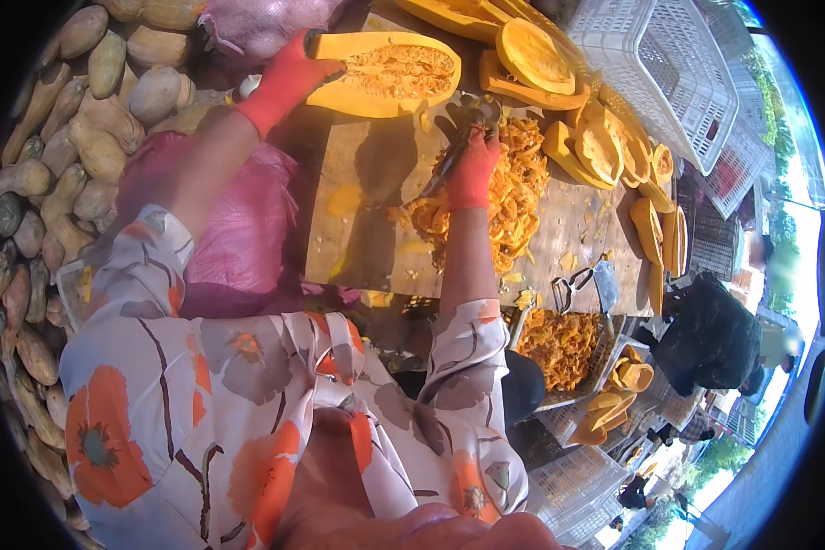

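Note:
My left hand (287,81), in a red glove with dark fingertips, grips the left end of a halved squash (380,73). The squash lies cut face up, orange pulp and seeds showing along its middle. My right hand (473,165), in a matching glove, is closed just below and right of the squash. Something dark and narrow shows at its fingers; I cannot make out what it is. Beneath this hand lies a heap of scooped-out stringy pulp (513,215) on the wooden board (357,192).
Hollowed squash halves (600,147) line the board's right side. A metal hand tool (585,286) lies near its front right, above a crate of pulp (559,348). Whole squashes (101,147) pile up at left beside a pink sack (238,229). White crates (660,73) stand at upper right; people are beyond.

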`<state>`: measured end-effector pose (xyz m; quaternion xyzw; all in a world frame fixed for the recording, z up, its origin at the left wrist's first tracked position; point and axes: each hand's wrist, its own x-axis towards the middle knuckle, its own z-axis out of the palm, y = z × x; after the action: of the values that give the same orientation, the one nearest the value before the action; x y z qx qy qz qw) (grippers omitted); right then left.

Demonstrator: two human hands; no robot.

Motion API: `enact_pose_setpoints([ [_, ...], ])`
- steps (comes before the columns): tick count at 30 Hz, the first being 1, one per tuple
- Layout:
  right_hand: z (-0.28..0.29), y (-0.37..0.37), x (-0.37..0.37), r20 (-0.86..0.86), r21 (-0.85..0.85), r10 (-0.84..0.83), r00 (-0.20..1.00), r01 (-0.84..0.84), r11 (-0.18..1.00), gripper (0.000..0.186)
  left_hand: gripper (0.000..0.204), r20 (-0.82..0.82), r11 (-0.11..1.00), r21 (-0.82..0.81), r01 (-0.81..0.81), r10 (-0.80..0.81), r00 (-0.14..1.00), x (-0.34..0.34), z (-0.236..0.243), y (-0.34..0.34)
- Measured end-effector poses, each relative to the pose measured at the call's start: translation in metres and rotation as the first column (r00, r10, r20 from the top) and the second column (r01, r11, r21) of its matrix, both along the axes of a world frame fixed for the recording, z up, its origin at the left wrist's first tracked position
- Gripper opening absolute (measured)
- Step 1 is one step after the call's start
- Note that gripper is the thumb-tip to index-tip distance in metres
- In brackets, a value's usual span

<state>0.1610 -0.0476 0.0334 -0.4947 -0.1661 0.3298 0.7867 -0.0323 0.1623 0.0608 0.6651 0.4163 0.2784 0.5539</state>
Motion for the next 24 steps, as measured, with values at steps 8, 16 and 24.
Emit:
enact_pose_setpoints([
  [8, 0.015, -0.003, -0.023, 0.525, -0.743, 0.24, 0.817, 0.302, 0.597, 0.025, 0.066, -0.295, 0.973, 0.17, 0.156, -0.101, 0.95, -0.002, 0.047, -0.036],
  [16, 0.014, 0.026, 0.037, 0.57, -0.78, 0.658, 0.492, 0.577, 0.244, 0.025, 0.063, -0.139, 0.965, 0.026, 0.261, -0.256, 0.957, 0.005, 0.016, -0.049],
  [24, 0.004, 0.044, 0.045, 0.563, -0.798, 0.722, 0.402, 0.491, 0.349, 0.027, 0.053, -0.01, 0.963, -0.092, 0.255, -0.257, 0.966, 0.013, 0.007, -0.06],
])
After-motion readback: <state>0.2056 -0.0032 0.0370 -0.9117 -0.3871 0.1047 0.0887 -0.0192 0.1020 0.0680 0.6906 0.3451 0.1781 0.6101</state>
